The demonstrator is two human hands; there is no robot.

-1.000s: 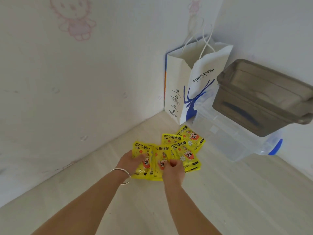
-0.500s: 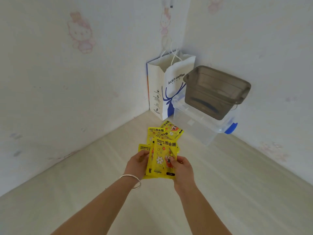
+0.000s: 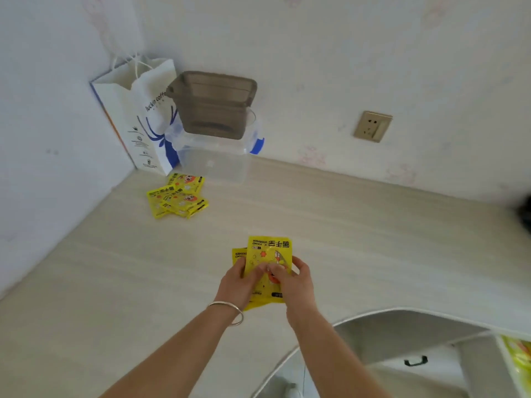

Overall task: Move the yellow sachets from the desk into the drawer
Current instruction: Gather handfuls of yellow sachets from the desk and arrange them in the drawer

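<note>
Both hands held a small stack of yellow sachets (image 3: 268, 255) above the pale wooden surface (image 3: 359, 225), the left hand (image 3: 238, 282) gripping the left edge with its fingers curled over the front and the right hand (image 3: 296, 278) pinching the right edge; at least two sachets showed, one slipping out behind the other. A second pile of sachets (image 3: 176, 198) lay well apart near the back corner, just in front of a white paper bag (image 3: 135, 116). The open drawer (image 3: 517, 357) sat low at the right edge, with something yellow already inside. The stack looked loosely fanned, so a sachet could probably slide free and fall to the floor past the surface's curved cut-out edge on the way to the drawer. The far pile might also be forgotten, since it lay outside the path. The top sachet read "HAND WARMER" beside large Chinese characters, seen upside down; the bag read "luckin coffee", partly hidden behind a brown tub (image 3: 214, 103) stacked on a clear box (image 3: 214, 156).
</note>
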